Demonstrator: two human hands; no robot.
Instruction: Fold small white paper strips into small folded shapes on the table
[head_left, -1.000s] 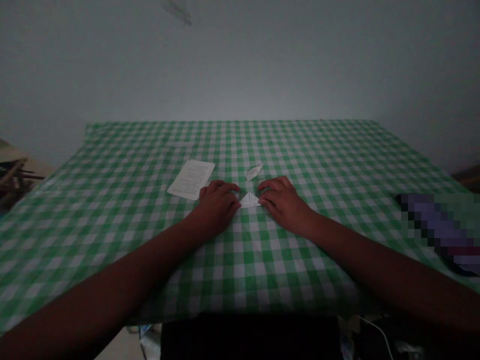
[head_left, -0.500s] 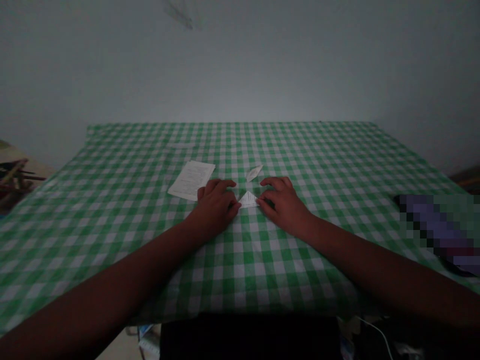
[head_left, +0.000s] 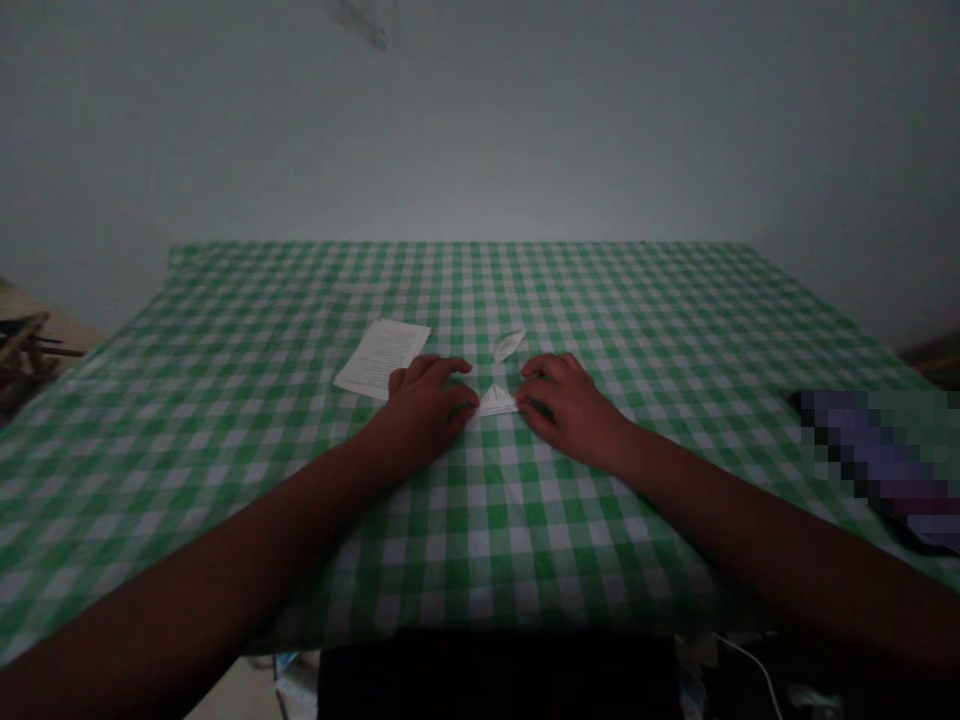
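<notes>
A small white folded paper piece lies on the green-and-white checked tablecloth in the middle of the table. My left hand rests at its left edge, fingers curled and fingertips pressing on the paper. On the other side, my right hand has bent fingers pinching the paper's right edge. Both hands lie low on the cloth.
A printed white sheet lies just beyond my left hand. A small folded white paper shape sits a little behind the hands. A dark blurred object lies at the table's right edge. A pale wall rises behind the table.
The paper piece looks flatter and lower than a second ago. My right fingers shifted slightly along its right edge; my left hand has hardly moved.
</notes>
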